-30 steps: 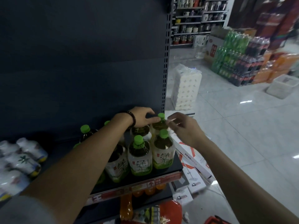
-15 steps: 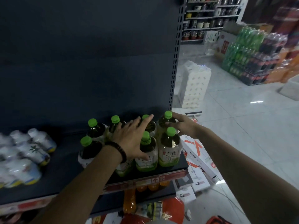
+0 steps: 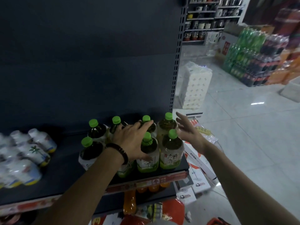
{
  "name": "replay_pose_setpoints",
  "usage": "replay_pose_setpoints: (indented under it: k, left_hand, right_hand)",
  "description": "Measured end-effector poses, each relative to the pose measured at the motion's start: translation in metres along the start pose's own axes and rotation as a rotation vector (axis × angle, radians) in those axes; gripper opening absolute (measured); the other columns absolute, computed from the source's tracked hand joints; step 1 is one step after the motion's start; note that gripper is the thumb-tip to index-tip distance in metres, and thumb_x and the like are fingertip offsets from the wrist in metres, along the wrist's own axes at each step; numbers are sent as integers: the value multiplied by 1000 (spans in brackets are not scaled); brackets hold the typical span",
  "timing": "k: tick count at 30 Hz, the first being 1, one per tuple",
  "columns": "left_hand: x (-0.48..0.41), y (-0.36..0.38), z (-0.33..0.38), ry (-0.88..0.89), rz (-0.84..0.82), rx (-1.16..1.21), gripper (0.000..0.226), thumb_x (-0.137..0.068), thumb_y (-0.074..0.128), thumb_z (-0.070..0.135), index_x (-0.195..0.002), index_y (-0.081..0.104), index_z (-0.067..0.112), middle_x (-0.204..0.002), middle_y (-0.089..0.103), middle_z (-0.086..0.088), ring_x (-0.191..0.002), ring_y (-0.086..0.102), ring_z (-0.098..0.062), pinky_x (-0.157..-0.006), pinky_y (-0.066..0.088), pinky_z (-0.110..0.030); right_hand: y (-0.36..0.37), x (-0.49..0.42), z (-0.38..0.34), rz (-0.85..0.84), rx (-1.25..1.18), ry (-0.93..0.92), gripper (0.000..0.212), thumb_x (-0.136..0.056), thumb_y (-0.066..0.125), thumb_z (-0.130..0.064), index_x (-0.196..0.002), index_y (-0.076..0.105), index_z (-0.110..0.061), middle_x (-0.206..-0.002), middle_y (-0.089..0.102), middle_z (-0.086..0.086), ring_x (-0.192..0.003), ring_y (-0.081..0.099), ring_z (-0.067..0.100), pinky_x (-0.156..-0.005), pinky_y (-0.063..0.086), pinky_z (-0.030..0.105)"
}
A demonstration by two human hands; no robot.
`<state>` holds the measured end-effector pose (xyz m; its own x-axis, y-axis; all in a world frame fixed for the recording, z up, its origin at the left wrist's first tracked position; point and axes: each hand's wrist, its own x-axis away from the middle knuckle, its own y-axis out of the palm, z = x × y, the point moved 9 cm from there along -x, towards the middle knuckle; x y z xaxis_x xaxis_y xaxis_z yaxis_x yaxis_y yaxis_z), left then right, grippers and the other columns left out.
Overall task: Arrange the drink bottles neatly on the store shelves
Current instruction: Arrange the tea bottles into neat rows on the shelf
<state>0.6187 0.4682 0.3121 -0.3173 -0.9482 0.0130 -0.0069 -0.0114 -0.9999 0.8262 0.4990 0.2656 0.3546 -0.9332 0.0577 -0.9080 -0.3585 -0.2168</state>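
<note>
Several green-capped tea bottles [image 3: 170, 151] stand in two rows at the right end of a dark shelf [image 3: 65, 174]. My left hand [image 3: 132, 140], with a dark bead bracelet on the wrist, hovers flat over the middle bottles, fingers spread, and hides one bottle in the front row. My right hand [image 3: 189, 133] is open just right of the rightmost bottles, palm toward them, holding nothing. White-capped bottles [image 3: 30, 151] with blue and yellow labels lie on the shelf's left part.
A perforated shelf upright [image 3: 177, 62] rises behind the bottles. Orange drink bottles [image 3: 129, 203] sit on the shelf below. White boxes [image 3: 199, 166] lie on the floor at right. A toilet paper pack [image 3: 195, 85] and stacked soda packs [image 3: 253, 56] stand further off.
My left hand has left the back bottle caps and now lies spread over the middle bottles. My right hand has let go of the rightmost back bottle and opened beside it.
</note>
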Motion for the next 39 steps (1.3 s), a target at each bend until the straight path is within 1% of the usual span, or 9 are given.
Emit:
replay_pose_setpoints:
  k: [2,5,16,21,24,27,30,33,39]
  left_hand:
    - [0,0,1,-1,3,0,140,-55,80,84,-161,-2,44,-159,43,3,-143,48,-27,-116,35,-56]
    - [1,1,1,-6,4,-9,140,-54,80,84,-161,0,43,-155,48,4,-139,52,-27,-115,38,-54]
    - [2,-2,3,-60,57,-46,139,-47,72,95,-159,9,43,-150,53,4,-133,55,-29,-112,39,-54]
    - [15,-14,-2,-50,43,36,143,-50,64,100,-162,-6,45,-172,25,0,-158,23,-31,-127,18,-58]
    - [51,-45,-36,-97,325,206,107,-72,72,80,-160,28,37,-162,41,5,-149,36,-22,-124,31,-51]
    - [114,-48,-75,-238,738,325,56,-83,82,41,-131,63,20,-130,61,0,-116,57,-22,-94,56,-47]
    - [137,-3,-79,-385,650,480,60,-83,80,46,-133,58,21,-137,53,0,-106,64,-19,-72,63,-36]
    - [129,37,-67,-398,450,490,85,-84,72,63,-152,41,23,-159,39,4,-124,62,-17,-81,64,-34]
    - [105,53,-72,-441,332,550,78,-81,84,47,-143,41,24,-152,48,1,-128,60,-21,-93,60,-36]
  right_hand:
    - [18,18,15,-108,47,-35,108,-78,86,-17,-156,18,-48,-149,36,-29,-129,48,-16,-96,52,16]
    - [22,18,26,-62,245,-64,140,-59,102,-21,-159,9,-53,-154,45,-12,-139,52,9,-108,54,40]
    - [14,17,18,12,360,-153,134,-63,101,-23,-162,14,-47,-145,59,-15,-132,57,1,-110,51,33]
    - [16,24,22,105,365,-119,142,-57,101,-48,-164,7,-42,-165,33,-5,-151,36,18,-119,41,51]
    - [15,67,1,592,395,-196,103,-72,92,-45,-154,36,-18,-153,42,8,-140,44,25,-111,46,46]
    - [54,126,-36,961,478,-485,35,-87,73,-25,-108,56,-4,-104,58,12,-89,58,27,-77,50,25]
    - [109,109,-29,681,551,-514,25,-85,67,-23,-101,62,-4,-105,60,7,-84,60,17,-75,45,9]
    - [145,81,-11,451,667,-383,46,-88,68,-37,-130,59,-21,-126,56,-2,-95,64,11,-71,55,17]
    - [158,69,2,462,751,-287,73,-82,77,-30,-149,47,-30,-128,56,0,-100,62,15,-63,56,23]
